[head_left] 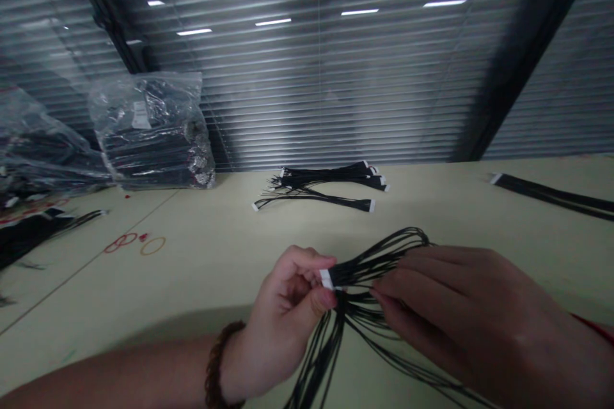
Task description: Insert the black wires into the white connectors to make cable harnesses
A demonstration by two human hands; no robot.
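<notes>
My left hand [288, 313] pinches a white connector [327, 279] between thumb and fingers. A bundle of thin black wires [369, 275] runs from that connector to the right, loops over, and hangs in loose strands below my hands. My right hand [460, 313] sits over the bundle, its fingertips pressed among the wires just right of the connector. The far ends of the strands drop out of view at the bottom edge.
Bundled black wire harnesses with white connectors [321, 186] lie on the pale green table [215, 223] ahead and at the right. Clear plastic bags of wires [153, 131] stand at the back left. Rubber bands [152, 245] lie left of my hands, before slatted window blinds [316, 77].
</notes>
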